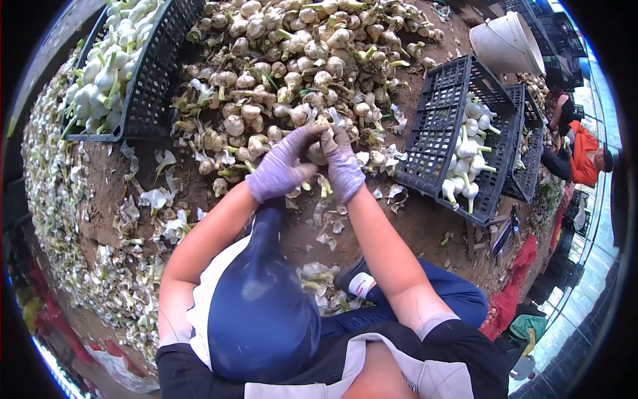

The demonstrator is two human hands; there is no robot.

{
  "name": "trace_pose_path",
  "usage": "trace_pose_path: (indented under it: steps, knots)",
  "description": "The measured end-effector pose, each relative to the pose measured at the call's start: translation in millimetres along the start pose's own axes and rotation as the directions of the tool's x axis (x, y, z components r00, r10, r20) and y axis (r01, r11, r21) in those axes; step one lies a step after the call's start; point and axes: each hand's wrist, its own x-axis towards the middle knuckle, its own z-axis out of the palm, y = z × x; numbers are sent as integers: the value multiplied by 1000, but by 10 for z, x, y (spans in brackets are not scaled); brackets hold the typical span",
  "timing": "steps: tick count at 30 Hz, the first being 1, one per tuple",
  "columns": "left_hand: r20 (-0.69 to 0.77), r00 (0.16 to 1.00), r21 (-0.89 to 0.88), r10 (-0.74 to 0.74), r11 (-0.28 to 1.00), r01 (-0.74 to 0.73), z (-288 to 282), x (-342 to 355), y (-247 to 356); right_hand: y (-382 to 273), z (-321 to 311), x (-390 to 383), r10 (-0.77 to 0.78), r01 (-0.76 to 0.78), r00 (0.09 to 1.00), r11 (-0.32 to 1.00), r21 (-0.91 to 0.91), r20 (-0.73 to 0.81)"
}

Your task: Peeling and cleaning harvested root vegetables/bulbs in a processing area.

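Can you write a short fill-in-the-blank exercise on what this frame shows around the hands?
1. Both hands wear thin ____ gloves.
2. The left hand and right hand together hold a ____ bulb.
3. The black crate on the person's right holds ____ garlic bulbs.
4. Beyond that crate stands a white ____.

Missing words: purple; garlic; peeled white; bucket

I wear thin lavender gloves on my left hand [282, 169] and right hand [344, 169]. My forearms are bare; short black sleeves with pale cuffs at six o'clock, blue trousers, and a dark shoe with white trim.
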Motion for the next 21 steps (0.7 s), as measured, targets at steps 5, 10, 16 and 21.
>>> trace_pose_path:
  steps: [5,10,16,21]
  knots:
    - [-251,956,39,-154,985,169,-324,77,16,-3,66,-130,-347,349,937,933,-91,44]
    - [-101,931,2,-351,936,353,-233,81,-2,31,-56,-39,-673,567,686,256,-783,277]
    - [-300,908,-164,-291,954,252,-298,-21,-107,-100,-8,-239,-204,206,966,979,2,160]
    - [-101,896,-574,-432,761,302,-219,14,-56,-130,-15,-202,-772,720,586,354,-597,248]
